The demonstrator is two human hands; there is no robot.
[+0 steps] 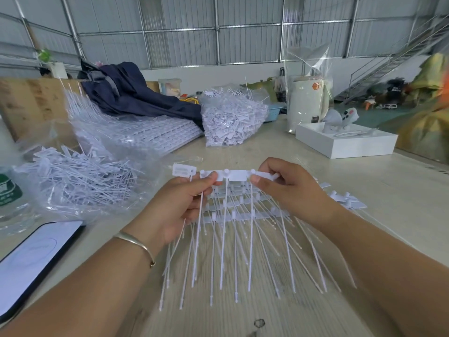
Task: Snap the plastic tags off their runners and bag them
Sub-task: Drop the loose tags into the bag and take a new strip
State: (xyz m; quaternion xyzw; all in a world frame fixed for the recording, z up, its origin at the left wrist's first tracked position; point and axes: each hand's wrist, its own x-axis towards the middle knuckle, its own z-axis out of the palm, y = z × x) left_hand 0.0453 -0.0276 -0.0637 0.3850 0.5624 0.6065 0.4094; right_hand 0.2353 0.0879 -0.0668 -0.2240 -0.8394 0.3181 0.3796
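Note:
A white strip of plastic tags (230,175) on its runner is held up above the table, its thin tails hanging down. My left hand (179,205) pinches the strip near its left end, and my right hand (289,188) pinches its right end. Under the hands lies a loose heap of more tag strips (243,215) with long tails spread toward me. An open clear bag (80,183) full of separated tags lies at the left.
A stack of unbroken tag sheets (136,135) and a second full bag of tags (233,117) lie at the back. A phone (31,261) is at the near left, a water bottle (9,198) beside it, a white box (347,142) at the right.

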